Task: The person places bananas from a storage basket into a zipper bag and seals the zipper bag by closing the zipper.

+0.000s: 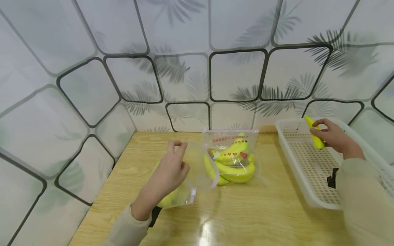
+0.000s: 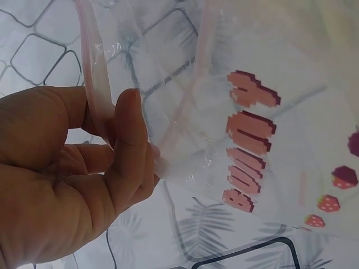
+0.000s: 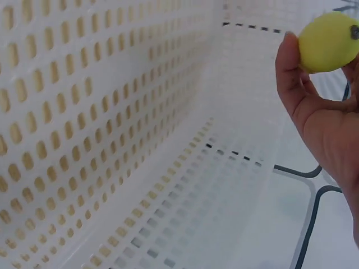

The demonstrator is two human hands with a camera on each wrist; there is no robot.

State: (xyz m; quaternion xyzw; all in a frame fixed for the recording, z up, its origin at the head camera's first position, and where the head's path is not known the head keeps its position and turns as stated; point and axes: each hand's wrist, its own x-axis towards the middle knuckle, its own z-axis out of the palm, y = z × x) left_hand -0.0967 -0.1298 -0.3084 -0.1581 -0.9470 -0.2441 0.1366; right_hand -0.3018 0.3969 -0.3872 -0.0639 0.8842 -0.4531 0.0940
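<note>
My left hand (image 1: pixel 170 171) pinches the pink-edged rim of a clear zip bag (image 2: pixel 196 140) between thumb and fingers; its mouth gapes beside the hand. Red "BUNNY" lettering and strawberry prints show on its film. Something yellow (image 1: pixel 168 200) lies inside this bag, mostly hidden behind my forearm and wrist. Over the white basket (image 1: pixel 294 174), my right hand (image 1: pixel 335 136) grips a yellow banana (image 1: pixel 315 136) around its middle, one end pointing up and away. In the right wrist view the banana (image 3: pixel 325 43) shows its rounded end with a dark tip.
A second clear zip bag (image 1: pixel 235 135) holding several bananas (image 1: pixel 237 174) lies on the wooden table (image 1: pixel 246 215), just right of the bag in my left hand. The perforated basket stands at the table's right side. Behind everything hangs a patterned cloth wall (image 1: pixel 184 78).
</note>
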